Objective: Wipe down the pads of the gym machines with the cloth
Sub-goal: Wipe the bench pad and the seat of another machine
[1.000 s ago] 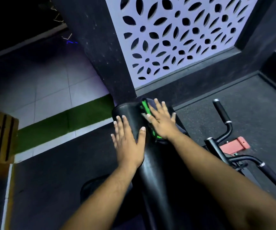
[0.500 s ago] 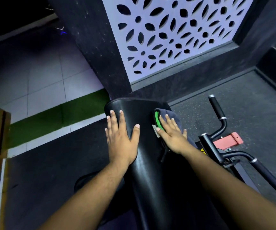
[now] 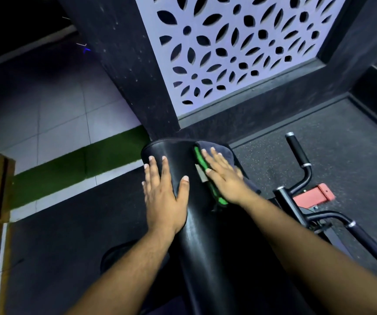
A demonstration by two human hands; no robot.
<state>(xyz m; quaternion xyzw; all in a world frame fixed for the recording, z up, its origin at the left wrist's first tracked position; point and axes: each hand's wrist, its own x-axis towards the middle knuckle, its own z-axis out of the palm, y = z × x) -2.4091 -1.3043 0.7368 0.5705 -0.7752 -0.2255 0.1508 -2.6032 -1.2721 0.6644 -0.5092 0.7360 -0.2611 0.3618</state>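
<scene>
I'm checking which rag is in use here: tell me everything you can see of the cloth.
The cloth is dark grey with a bright green edge and a small pale tag. It looks soft and folded, draped over the right side of the black pad near its top end. The right hand presses flat on it, fingers straight.

Dark speckled floor (image 3: 319, 142), pale tiles (image 3: 53, 123), green strip (image 3: 80, 164) (possibly turf), cut-out leaf-pattern panel (image 3: 239, 42)

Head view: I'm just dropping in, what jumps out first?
Two bare hands lie flat on a long black pad at centre: the left hand straight on the vinyl, the right hand pressing a dark cloth with a green edge near the pad's top. Behind stands a white cut-out screen.
</scene>
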